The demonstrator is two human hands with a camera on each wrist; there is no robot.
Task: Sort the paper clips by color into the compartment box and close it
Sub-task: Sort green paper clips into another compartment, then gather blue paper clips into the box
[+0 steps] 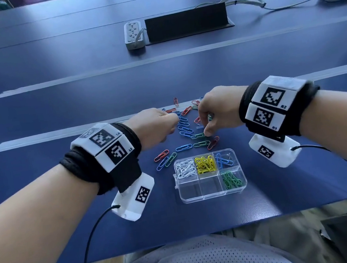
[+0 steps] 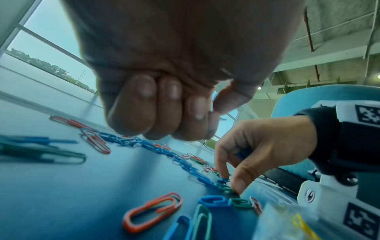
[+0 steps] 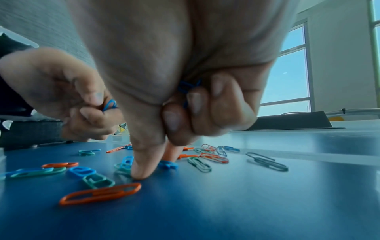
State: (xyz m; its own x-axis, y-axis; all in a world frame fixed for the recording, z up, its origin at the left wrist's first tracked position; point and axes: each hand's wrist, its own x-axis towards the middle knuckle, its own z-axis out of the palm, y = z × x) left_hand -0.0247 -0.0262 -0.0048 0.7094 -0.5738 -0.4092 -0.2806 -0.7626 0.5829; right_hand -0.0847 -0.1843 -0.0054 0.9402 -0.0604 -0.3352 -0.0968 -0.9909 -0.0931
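Both hands work over the loose scatter of red, blue and green paper clips (image 1: 184, 127) on the blue tabletop (image 1: 61, 170), just beyond the clear compartment box (image 1: 212, 193). The box stands open nearer the person, with white clips (image 1: 184, 168), yellow clips (image 1: 205, 164), a few blue clips (image 1: 224, 159) and green clips (image 1: 231, 179) each in their own cell; two cells look empty.

The right hand (image 1: 217, 111) has its outer fingers curled round a small stash of blue clips (image 3: 188, 86), while thumb and forefinger reach down to the tabletop to pinch at another blue clip (image 3: 167, 164). The left hand (image 1: 158, 123) is curled too, pinching a blue clip (image 3: 110, 104) between thumb and fingers.

The risks, as I judge them: the stash in the right palm could slip out as the fingers work at a new clip. The blue one lies right against green clips (image 3: 123, 167), so a neighbour may hook on and ride along into the wrong cell. Clips lie flat and thin, so the pinch may skid and scatter them.
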